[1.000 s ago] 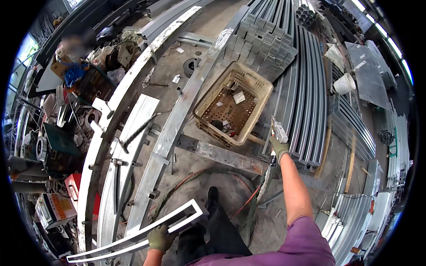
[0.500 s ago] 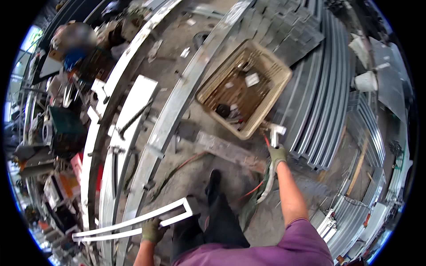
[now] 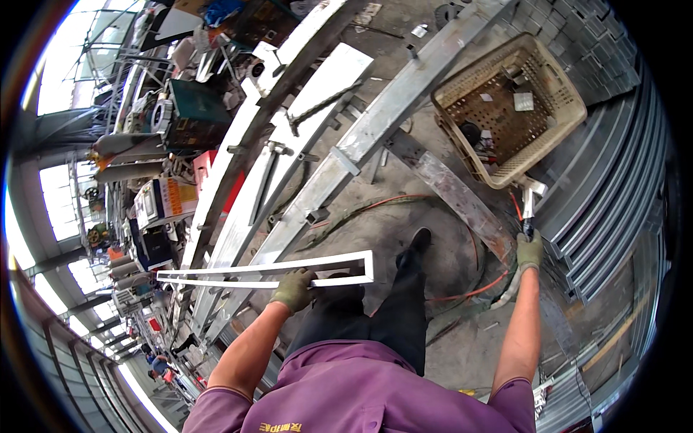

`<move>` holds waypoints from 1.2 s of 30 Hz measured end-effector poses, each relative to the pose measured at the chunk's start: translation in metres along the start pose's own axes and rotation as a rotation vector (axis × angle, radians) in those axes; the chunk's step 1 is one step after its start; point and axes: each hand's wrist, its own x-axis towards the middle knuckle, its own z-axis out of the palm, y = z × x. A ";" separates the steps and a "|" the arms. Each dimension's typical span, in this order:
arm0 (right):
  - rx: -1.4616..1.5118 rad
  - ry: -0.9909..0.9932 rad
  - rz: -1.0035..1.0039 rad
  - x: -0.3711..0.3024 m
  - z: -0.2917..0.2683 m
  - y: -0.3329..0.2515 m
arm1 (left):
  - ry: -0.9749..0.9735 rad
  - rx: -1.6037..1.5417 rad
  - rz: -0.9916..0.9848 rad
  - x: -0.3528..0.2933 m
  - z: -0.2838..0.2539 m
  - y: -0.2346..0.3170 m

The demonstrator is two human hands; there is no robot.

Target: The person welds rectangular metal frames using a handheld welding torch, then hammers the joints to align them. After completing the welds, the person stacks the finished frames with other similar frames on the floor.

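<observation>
In my left hand (image 3: 294, 290) is a long, narrow white metal frame (image 3: 370, 267), its gloved fingers closed round the lower bar. The frame lies level across my front, its far left end over the long beams. My right hand (image 3: 530, 251), also gloved, is stretched out to the right and closed round a dark-handled tool that looks like a welding torch (image 3: 528, 222). Just beyond it, a short white metal piece (image 3: 533, 188) sits by the near corner of a beige plastic crate (image 3: 485, 175). How the tool and this piece meet is unclear.
Long metal beams (image 3: 346, 160) run diagonally on the left. Stacked grey metal profiles (image 3: 588, 231) stand on the right. A rusty flat bar (image 3: 462, 191) and an orange hose (image 3: 473, 292) lie on the floor near my feet. Behind the beams stands a dark green box (image 3: 198, 115).
My view has swung left, so the crate and beams appear farther right and higher. The white frame now lies more level. Both hands keep their holds.
</observation>
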 end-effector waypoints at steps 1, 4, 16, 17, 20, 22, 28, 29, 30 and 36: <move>-0.014 -0.045 -0.010 0.001 -0.006 0.000 | -0.006 0.021 0.005 0.000 0.002 -0.001; 0.039 0.033 -0.029 -0.005 -0.010 0.010 | 0.011 0.034 0.030 0.005 0.005 -0.006; 0.021 0.259 -0.021 -0.131 -0.021 0.025 | 0.080 0.015 0.100 0.002 0.016 -0.011; 0.069 0.273 -0.041 -0.139 -0.012 0.022 | 0.098 0.010 0.120 0.004 0.017 -0.010; 0.503 0.159 -0.228 -0.178 0.018 -0.018 | 0.147 0.002 0.158 0.003 0.011 -0.007; 0.572 -0.090 -0.224 -0.209 0.029 -0.057 | 0.147 -0.074 0.172 0.003 0.006 -0.006; 0.474 -0.489 -0.523 -0.379 0.067 -0.214 | 0.142 -0.102 0.312 -0.009 0.007 -0.065; 0.438 -0.579 -0.551 -0.404 0.079 -0.224 | 0.110 -0.104 0.297 -0.014 0.003 -0.088; 0.449 -0.745 -0.382 -0.433 0.086 -0.243 | 0.073 -0.104 0.265 -0.017 0.005 -0.116; 0.630 -0.950 0.106 -0.551 0.171 -0.320 | 0.098 -0.115 0.035 -0.056 0.020 -0.355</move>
